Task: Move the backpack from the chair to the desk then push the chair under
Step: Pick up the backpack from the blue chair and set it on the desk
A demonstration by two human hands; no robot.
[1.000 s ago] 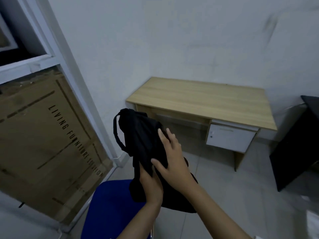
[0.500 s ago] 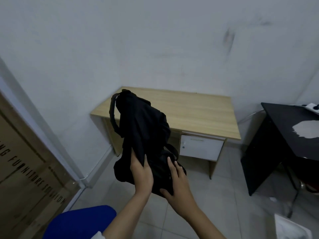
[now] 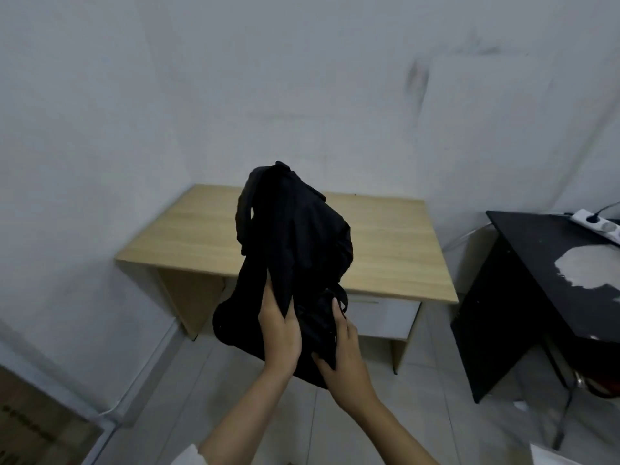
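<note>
A limp black backpack [image 3: 295,236] hangs in the air in front of the light wooden desk [image 3: 385,250], held upright by both my hands. My left hand [image 3: 280,333] grips its fabric at the lower middle. My right hand [image 3: 342,357] clutches its lower right side, fingers sunk into the cloth. The pack's bottom hangs below the desk's front edge, over the floor. It hides the middle of the desk top. The desk stands in the corner against the white wall and has a white drawer [image 3: 385,313] under its right side. The chair is out of view.
A black table [image 3: 553,273] stands to the right of the desk, with a white power strip [image 3: 597,224] on it. A brown cardboard box [image 3: 30,421] leans at the bottom left. Pale floor tiles [image 3: 208,380] lie between me and the desk.
I have moved toward the desk with the backpack held up in both hands. The blue chair has dropped out of view at the bottom left, and the desk looms larger and more centred.
</note>
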